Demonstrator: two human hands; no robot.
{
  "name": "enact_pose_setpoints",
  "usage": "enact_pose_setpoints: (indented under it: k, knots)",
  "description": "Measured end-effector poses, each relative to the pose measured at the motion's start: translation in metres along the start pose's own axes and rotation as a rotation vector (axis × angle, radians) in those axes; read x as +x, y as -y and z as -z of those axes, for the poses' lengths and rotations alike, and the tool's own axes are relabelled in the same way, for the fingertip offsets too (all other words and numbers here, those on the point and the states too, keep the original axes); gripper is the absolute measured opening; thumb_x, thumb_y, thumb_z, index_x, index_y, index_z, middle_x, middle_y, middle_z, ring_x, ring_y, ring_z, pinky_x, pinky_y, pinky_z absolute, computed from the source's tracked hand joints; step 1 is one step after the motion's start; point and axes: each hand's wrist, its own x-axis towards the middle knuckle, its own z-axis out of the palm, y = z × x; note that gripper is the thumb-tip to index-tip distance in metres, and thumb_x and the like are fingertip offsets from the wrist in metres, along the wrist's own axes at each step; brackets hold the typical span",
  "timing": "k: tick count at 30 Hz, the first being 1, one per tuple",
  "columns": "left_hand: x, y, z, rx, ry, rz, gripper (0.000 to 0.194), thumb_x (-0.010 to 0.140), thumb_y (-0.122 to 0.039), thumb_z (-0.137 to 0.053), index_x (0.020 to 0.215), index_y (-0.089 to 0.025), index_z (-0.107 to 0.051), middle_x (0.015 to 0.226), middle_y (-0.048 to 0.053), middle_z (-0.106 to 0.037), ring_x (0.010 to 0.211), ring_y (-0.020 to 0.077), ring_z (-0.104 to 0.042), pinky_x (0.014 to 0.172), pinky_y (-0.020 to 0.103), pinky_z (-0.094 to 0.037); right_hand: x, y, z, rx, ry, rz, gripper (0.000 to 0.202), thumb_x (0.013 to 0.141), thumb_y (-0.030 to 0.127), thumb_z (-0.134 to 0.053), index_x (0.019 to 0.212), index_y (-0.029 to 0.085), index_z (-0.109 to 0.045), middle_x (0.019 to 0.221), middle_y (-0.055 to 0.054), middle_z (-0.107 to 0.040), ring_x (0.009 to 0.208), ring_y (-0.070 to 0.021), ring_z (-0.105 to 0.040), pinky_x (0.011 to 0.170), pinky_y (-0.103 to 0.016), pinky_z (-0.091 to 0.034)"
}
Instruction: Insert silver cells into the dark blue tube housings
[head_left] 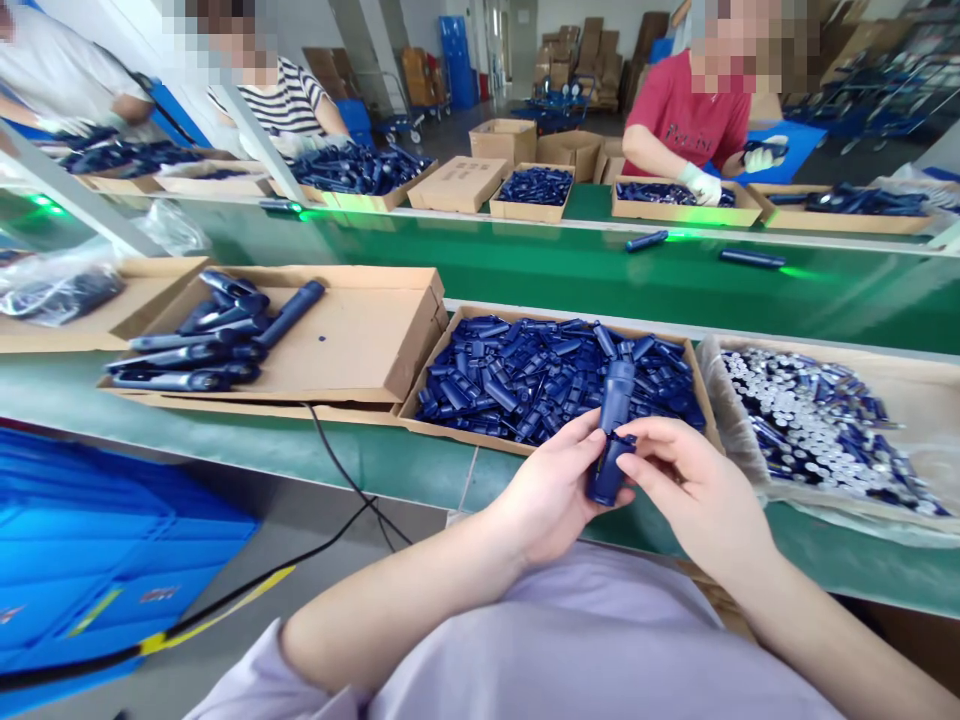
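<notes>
My left hand is wrapped around a dark blue flashlight, which stands nearly upright in front of me with its wider end up. The fingertips of my right hand pinch at the flashlight's side, about its lower half. A small dark blue piece shows there between the fingers; whether it is separate from the body I cannot tell. Just behind both hands lies a shallow cardboard box filled with small dark blue plastic parts. To the right, a plastic-lined box holds many batteries with silvery ends.
On the left, a cardboard tray holds several blue flashlights. Beyond runs a green conveyor belt carrying lit flashlights. Co-workers work across it beside filled boxes. A black cable hangs near a blue bin.
</notes>
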Motion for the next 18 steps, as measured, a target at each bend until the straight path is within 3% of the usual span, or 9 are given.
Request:
enact_pose_setpoints:
  k: [3, 6, 8, 10, 13, 15, 18]
  knots:
    - [0.001, 0.001, 0.000, 0.003, -0.019, -0.004, 0.036, 0.089, -0.045, -0.051, 0.116, -0.021, -0.052, 0.102, 0.004, -0.052, 0.076, 0.0041, -0.053, 0.066, 0.018, -0.050, 0.003, -0.001, -0.003, -0.232, -0.096, 0.119, 0.019, 0.096, 0.034, -0.060, 0.112, 0.023, -0.062, 0.109, -0.007, -0.052, 0.089, -0.0199, -0.056, 0.067, -0.027, -0.056]
    - [0.004, 0.002, 0.000, 0.149, -0.062, -0.014, 0.043, 0.086, -0.053, -0.052, 0.106, -0.015, -0.050, 0.092, 0.003, -0.051, 0.066, 0.0030, -0.050, 0.057, 0.016, -0.047, 0.006, -0.003, -0.006, -0.378, -0.220, 0.177, 0.048, 0.089, 0.038, -0.066, 0.131, 0.020, -0.052, 0.111, -0.010, -0.045, 0.088, -0.0213, -0.051, 0.073, -0.034, -0.054]
    - [0.007, 0.001, 0.002, 0.297, -0.049, -0.042, 0.044, 0.082, -0.052, -0.057, 0.097, -0.012, -0.048, 0.083, 0.001, -0.047, 0.058, 0.0021, -0.047, 0.050, 0.014, -0.042, 0.006, -0.004, -0.002, -0.295, -0.158, 0.122, 0.062, 0.089, 0.036, -0.066, 0.143, 0.019, -0.040, 0.107, -0.009, -0.045, 0.081, -0.0187, -0.050, 0.068, -0.030, -0.054]
    - [0.008, 0.000, 0.006, 0.409, -0.011, -0.077, 0.043, 0.083, -0.052, -0.056, 0.092, -0.011, -0.047, 0.078, 0.001, -0.046, 0.055, 0.0018, -0.045, 0.047, 0.014, -0.038, 0.006, -0.003, 0.008, -0.127, -0.077, 0.037, 0.059, 0.092, 0.035, -0.062, 0.145, 0.022, -0.036, 0.110, -0.009, -0.045, 0.081, -0.0169, -0.052, 0.063, -0.025, -0.053]
    - [0.004, 0.000, 0.010, 0.546, 0.082, -0.078, 0.043, 0.085, -0.053, -0.051, 0.089, -0.011, -0.046, 0.075, 0.001, -0.048, 0.055, 0.0015, -0.046, 0.049, 0.013, -0.039, 0.002, -0.002, 0.025, 0.066, -0.021, -0.108, 0.050, 0.096, 0.045, -0.060, 0.139, 0.024, -0.043, 0.114, -0.010, -0.049, 0.076, -0.0150, -0.056, 0.057, -0.020, -0.053]
    - [-0.001, -0.001, 0.013, 0.631, 0.181, 0.015, 0.041, 0.086, -0.051, -0.050, 0.089, -0.010, -0.048, 0.073, 0.001, -0.049, 0.054, 0.0012, -0.046, 0.051, 0.013, -0.041, 0.000, -0.009, 0.035, 0.070, 0.081, -0.262, 0.051, 0.094, 0.056, -0.060, 0.133, 0.023, -0.050, 0.101, -0.008, -0.055, 0.066, -0.0144, -0.056, 0.052, -0.019, -0.052]
    - [-0.010, -0.010, 0.019, 0.755, 0.269, 0.059, 0.048, 0.083, -0.052, -0.055, 0.108, -0.012, -0.055, 0.085, 0.005, -0.057, 0.064, 0.0036, -0.054, 0.062, 0.016, -0.048, 0.012, -0.043, 0.055, -0.017, 0.276, -0.381, 0.053, 0.089, 0.063, -0.062, 0.123, 0.022, -0.058, 0.082, -0.005, -0.058, 0.060, -0.0167, -0.055, 0.050, -0.020, -0.051]
